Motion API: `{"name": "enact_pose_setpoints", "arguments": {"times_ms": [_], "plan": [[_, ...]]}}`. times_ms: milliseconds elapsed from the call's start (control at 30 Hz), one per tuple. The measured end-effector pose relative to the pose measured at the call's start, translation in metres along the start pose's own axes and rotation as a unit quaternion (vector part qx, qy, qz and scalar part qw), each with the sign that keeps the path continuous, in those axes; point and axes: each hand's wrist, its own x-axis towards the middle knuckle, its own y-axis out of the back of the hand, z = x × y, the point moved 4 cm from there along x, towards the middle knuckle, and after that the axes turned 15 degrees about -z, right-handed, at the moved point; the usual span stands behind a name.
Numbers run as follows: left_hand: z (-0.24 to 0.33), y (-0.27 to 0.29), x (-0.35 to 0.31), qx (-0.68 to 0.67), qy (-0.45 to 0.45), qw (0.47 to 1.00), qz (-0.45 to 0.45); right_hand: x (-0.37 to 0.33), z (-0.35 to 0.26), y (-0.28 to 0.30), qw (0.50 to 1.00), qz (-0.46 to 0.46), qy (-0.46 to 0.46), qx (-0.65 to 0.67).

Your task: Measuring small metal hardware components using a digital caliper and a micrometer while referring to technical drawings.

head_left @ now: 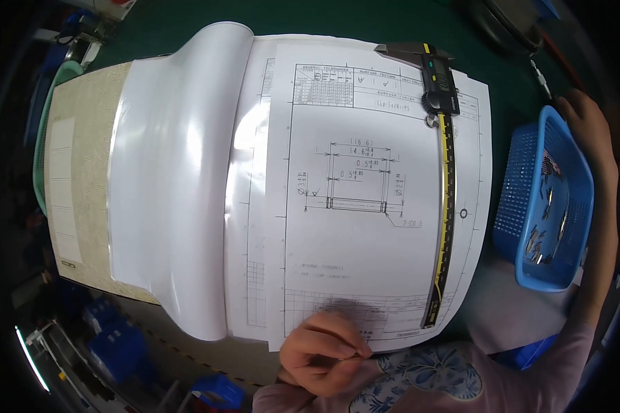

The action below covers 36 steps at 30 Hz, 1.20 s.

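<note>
A dark green tabletop (324, 17) bears a shaft drawing, a caliper and a basket, with two bare hands around them.

The left hand (326, 354), at the near edge of the engineering drawing (351, 251), pinches a tiny piece (351, 356) between thumb and fingertips; its kind is too small to tell. The right hand (587, 120) is at the far right, beside the blue plastic basket (504, 199) of small metal parts (536, 244); I cannot tell whether its fingers are closed. A digital caliper (439, 86) lies lengthwise on the drawing's right side; an open sleeve binder (179, 179) lies left.
</note>
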Motion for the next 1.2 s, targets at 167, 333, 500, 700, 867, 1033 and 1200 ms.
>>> {"name": "enact_pose_setpoints", "arguments": {"times_ms": [167,333,500,700,867,1033,1200], "plan": [[0.003,0.005,-0.002,0.01,-0.007,1.0,-0.015,-0.117,-0.149,0.05,0.907,0.075,0.409,0.072],[0.002,-0.002,0.003,0.011,0.001,1.0,-0.008,-0.156,-0.22,0.032,0.807,0.066,0.587,0.012],[0.001,0.0,0.0,0.015,0.007,1.0,-0.023,-0.163,-0.241,0.013,0.777,0.095,0.621,0.051],[0.006,0.0,-0.002,0.042,0.012,0.999,-0.017,-0.181,-0.226,0.024,0.807,0.076,0.586,0.011],[0.008,-0.017,0.016,-0.121,0.108,0.983,0.085,-0.219,-0.151,0.04,0.822,0.071,0.545,0.147],[0.021,-0.076,0.041,0.026,0.158,0.986,-0.048,-0.222,-0.001,0.018,0.904,0.25,0.274,0.212],[-0.027,-0.162,0.096,0.246,0.168,0.921,-0.25,-0.244,0.172,-0.066,0.873,0.221,-0.119,0.418]]}}
